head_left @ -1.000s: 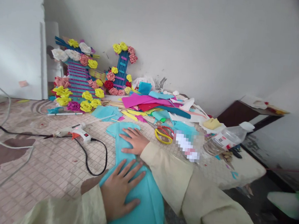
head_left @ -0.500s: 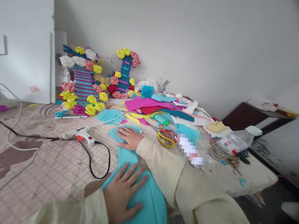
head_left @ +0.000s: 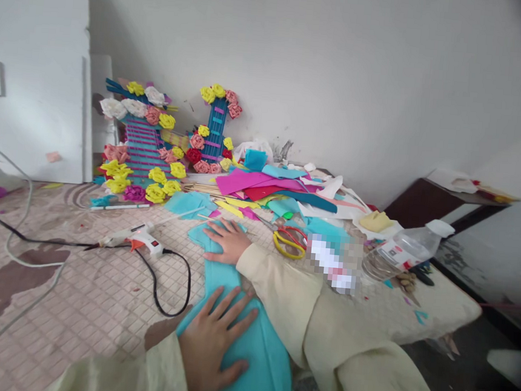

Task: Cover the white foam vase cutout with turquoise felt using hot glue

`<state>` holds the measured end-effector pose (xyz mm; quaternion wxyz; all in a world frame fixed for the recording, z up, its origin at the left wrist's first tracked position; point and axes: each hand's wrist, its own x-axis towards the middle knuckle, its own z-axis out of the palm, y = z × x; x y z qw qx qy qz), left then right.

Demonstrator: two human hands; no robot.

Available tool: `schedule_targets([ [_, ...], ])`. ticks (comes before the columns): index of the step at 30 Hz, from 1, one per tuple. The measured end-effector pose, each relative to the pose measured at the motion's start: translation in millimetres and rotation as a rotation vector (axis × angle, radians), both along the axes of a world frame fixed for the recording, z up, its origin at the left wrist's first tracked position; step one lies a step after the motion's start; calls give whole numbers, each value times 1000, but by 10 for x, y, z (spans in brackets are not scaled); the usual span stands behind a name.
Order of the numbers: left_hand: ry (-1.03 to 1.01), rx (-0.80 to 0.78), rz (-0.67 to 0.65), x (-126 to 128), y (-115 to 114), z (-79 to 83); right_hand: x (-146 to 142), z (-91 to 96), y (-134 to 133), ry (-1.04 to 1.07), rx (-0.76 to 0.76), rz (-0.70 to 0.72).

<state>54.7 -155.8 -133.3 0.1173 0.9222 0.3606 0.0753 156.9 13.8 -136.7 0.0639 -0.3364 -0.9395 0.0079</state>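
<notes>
A turquoise covered shape (head_left: 263,348), narrow at the far end and wide near me, lies on the table at the front middle. My left hand (head_left: 213,343) rests on its wide part, palm down with the fingers spread. Farther away, my right hand (head_left: 228,240) lies flat across the narrow far end, fingers stretched out. Neither hand grips anything. To the left of the shape is a white hot glue gun (head_left: 140,238) with an orange trigger and a small red light. Scissors (head_left: 289,242) with red and yellow handles lie beyond my right forearm.
Two lattice panels, one wide (head_left: 141,148) and one narrow (head_left: 215,134), stand at the wall with paper flowers. Coloured paper scraps (head_left: 261,183) pile up at the back. A clear plastic bottle (head_left: 404,250) tilts at the right. A pale cable (head_left: 24,217) crosses the left side.
Both hands keep their places on the turquoise shape. The view has shifted slightly, so the background sits a little farther left.
</notes>
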Motion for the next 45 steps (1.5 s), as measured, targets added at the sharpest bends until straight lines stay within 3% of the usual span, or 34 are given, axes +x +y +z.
schedule_targets([
  [6,-2,38,84,47,-40,0,14,0,16,14,6,-21],
  [12,11,-22,-1,10,-17,30,-11,-14,39,-2,-26,-17],
  [17,15,54,90,55,-48,-4,31,140,49,74,0,-4],
  [23,0,69,90,61,-62,-31,115,299,-64,91,-40,71],
  [28,8,43,91,49,-59,-6,82,202,-206,-5,-100,185],
  [35,41,27,84,46,-59,5,22,109,-246,-67,-99,182],
  [41,7,13,65,24,-57,3,-43,370,-167,13,-10,184],
  [45,-16,11,55,16,-55,-5,-354,638,-13,14,-67,104],
])
